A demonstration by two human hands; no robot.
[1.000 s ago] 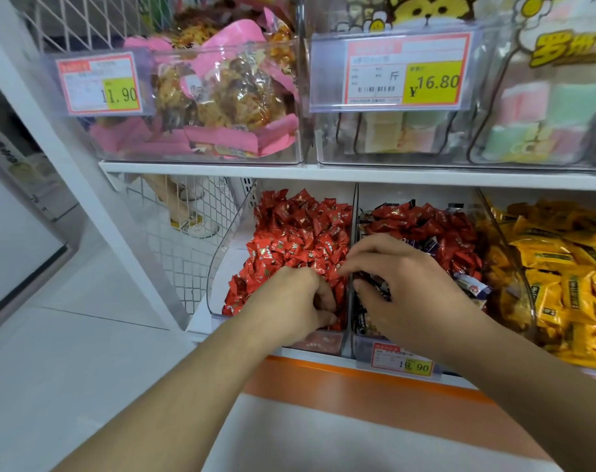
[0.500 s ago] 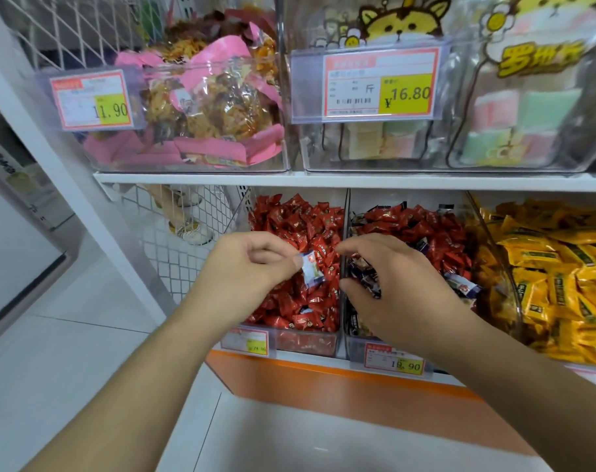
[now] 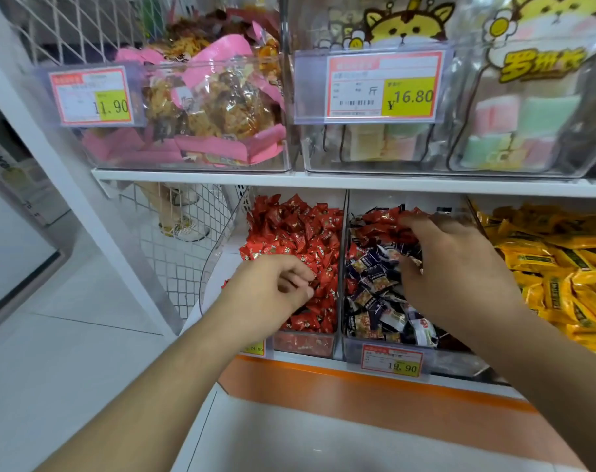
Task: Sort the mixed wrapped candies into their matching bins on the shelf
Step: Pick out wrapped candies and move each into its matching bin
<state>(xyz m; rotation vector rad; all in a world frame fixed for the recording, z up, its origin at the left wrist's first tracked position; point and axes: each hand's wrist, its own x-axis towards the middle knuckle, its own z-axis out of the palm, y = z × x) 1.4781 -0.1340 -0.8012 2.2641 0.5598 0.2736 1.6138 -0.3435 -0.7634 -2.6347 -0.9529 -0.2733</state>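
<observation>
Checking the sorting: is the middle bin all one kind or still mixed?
Mixed. The middle bin holds red candies at the back, dark blue-and-white ones in front.

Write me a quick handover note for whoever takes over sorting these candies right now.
Left hand: fingers loosely curled over the red candy bin, nothing visibly held.
Right hand: fingers spread, digging in the middle bin.
Middle bin is mixed: red candies at the back, dark blue-and-white candies in front.
Left to do: separate the two kinds in the middle bin.
</observation>
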